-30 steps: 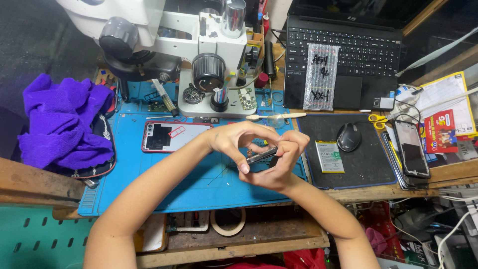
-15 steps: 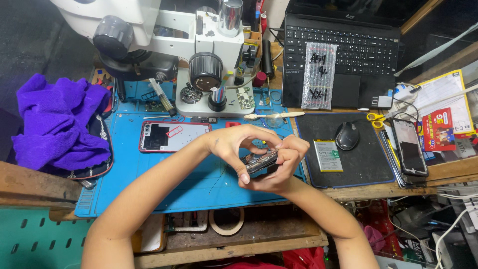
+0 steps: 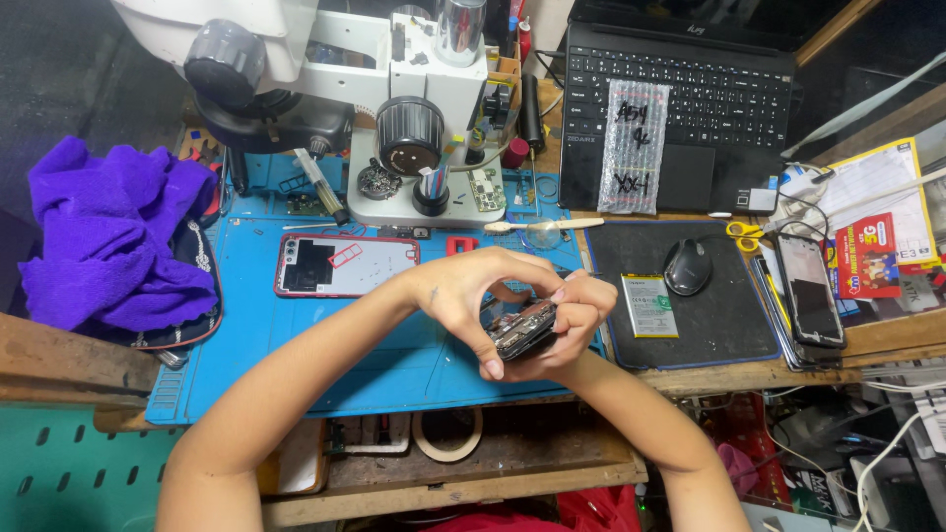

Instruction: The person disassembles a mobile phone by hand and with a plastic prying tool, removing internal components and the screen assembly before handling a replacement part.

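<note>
Both hands clasp an opened phone above the blue mat (image 3: 296, 365).

Largest first: the mat covers the counter; over its right edge the left hand (image 3: 468, 296) and right hand (image 3: 572, 330) close their grip around the opened phone (image 3: 520, 330), its long axis tilted, upper end pointing right toward the mouse (image 3: 687, 266).

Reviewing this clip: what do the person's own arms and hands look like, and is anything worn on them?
Both forearms are bare up to the frame's lower edge: no sleeves show. The left hand and right hand wear no gloves, and I see no watch, bracelet or ring. The fingernails look short and unpainted, though they are small in this view.
</note>
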